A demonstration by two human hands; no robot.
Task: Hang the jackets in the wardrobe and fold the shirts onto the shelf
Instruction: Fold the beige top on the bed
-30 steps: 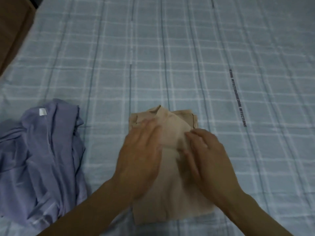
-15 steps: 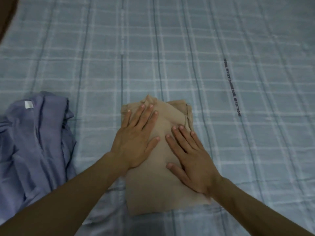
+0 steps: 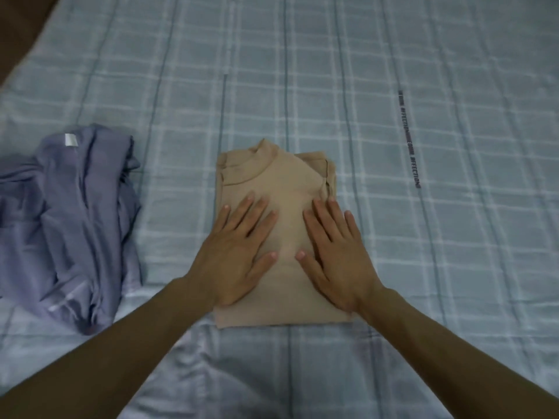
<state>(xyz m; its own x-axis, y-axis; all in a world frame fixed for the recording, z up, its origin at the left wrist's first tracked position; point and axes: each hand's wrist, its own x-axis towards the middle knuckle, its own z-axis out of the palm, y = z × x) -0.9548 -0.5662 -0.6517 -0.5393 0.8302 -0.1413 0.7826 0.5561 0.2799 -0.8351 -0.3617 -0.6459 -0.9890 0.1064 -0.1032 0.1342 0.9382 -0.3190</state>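
Both hands, left hand [image 3: 239, 255] and right hand [image 3: 335, 255], press with straight fingers [image 3: 257, 213] on the folded beige cotton shirt [image 3: 272, 179], hiding its middle; the crumpled lilac garment [image 3: 75, 213] is cut off left.

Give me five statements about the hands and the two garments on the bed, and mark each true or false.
1. Both hands lie flat on the beige shirt. True: the left hand and the right hand rest on it with fingers straight.
2. The beige shirt is crumpled in a heap. False: it is folded into a neat rectangle, collar at the far end.
3. The purple garment lies to the left of the beige shirt. True.
4. The purple garment is neatly folded. False: it lies bunched and unfolded.
5. The two garments overlap. False: a strip of checked bedspread shows between them.
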